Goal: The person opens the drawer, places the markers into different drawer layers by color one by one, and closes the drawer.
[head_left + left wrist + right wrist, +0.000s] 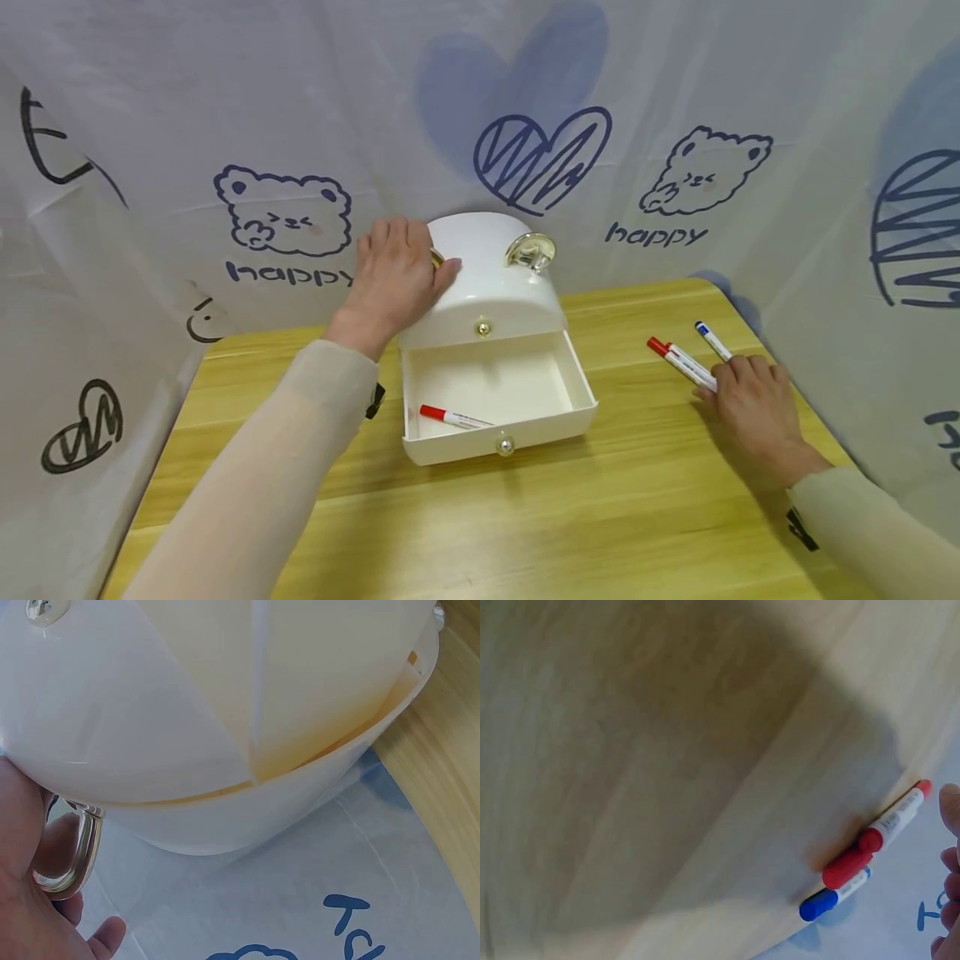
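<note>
Left hand [393,279] curls round one of two gold handles [88,859] on one white box [480,258]; right hand [753,404], fingers loosely bent, visibly holds nothing, contact unclear, just near of three markers: two red-capped markers [690,367], one blue-capped marker [717,343]. One red marker [453,416] lies in the open drawer [465,452], between the hands. Beneath: one wooden surface [480,533].

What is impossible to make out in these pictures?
Head view: tail of the red-capped marker in the drawer, hidden by the drawer's front wall.
Head view: near end of the blue-capped marker, covered by the right hand.
Head view: most of one gold handle, behind the left hand.
Right wrist view: most of the right hand, cut off by the picture's edge.
Right wrist view: lettering on the loose markers, too small.
</note>
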{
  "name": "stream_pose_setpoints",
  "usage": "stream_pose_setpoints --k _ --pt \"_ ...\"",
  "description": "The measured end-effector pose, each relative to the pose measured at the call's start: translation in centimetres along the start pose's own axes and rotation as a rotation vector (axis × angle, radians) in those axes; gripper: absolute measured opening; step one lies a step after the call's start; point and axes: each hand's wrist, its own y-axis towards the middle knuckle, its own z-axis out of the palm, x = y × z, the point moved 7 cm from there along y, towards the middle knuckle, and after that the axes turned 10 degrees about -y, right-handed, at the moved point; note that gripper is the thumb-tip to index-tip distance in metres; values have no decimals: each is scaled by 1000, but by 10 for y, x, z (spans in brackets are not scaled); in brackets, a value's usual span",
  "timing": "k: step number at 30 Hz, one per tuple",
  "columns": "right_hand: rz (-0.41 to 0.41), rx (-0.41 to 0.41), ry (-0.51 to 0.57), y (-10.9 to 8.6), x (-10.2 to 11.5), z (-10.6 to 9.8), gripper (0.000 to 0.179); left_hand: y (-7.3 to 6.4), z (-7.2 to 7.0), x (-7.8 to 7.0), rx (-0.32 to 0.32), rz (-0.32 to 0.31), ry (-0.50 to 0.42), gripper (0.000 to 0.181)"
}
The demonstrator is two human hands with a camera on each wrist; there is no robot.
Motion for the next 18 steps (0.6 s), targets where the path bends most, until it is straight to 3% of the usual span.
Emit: stream_pose_setpoints --k 3,6,8,12,18 --pt "35 126 23 -2 -2 9 57 1 0 0 1 -2 6 48" --pt "62 202 26 -3 -3 15 39 1 -1 -1 -1 -3 4 48" --pt "77 234 19 -3 -4 20 38 1 -2 -2 -2 0 2 48" --pt "81 269 7 -5 -3 26 37 2 -2 -2 -3 5 6 49" --pt "63 247 -3 -7 0 31 40 0 -1 -1 6 -2 6 48"
